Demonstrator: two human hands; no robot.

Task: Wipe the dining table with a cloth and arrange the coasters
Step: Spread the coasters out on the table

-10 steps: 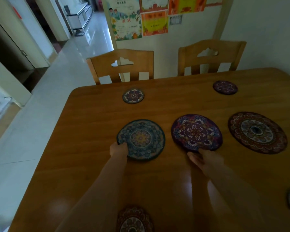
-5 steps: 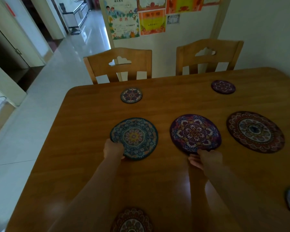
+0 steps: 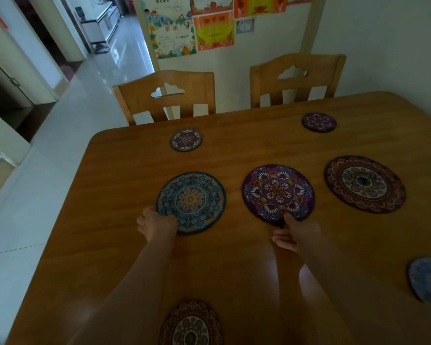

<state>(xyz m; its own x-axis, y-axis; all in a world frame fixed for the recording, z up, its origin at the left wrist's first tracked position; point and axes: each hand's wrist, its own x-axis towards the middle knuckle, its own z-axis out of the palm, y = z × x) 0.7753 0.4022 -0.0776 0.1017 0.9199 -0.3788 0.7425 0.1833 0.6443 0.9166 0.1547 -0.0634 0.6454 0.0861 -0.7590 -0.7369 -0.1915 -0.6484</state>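
A dim dining room: pale tiled floor (image 3: 60, 150) on the left, two wooden chairs (image 3: 164, 95) and bright posters (image 3: 174, 28) beyond the wooden counter (image 3: 125, 185). My left grip (image 3: 157, 225) curls round the near-left rim of the teal coaster (image 3: 190, 202). My right grip (image 3: 296, 235) lies loose, fingers straight, thumb on the near rim of the purple coaster (image 3: 278, 194) just beside it.

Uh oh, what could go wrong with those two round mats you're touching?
1. The left hand holds the blue mat only by its near edge, so the mat might bend or slip if it is slid.
2. Only the thumb of the right hand sits on the purple mat, at its rim. A sideways push could bump it into the red mat nearby and spoil the row.
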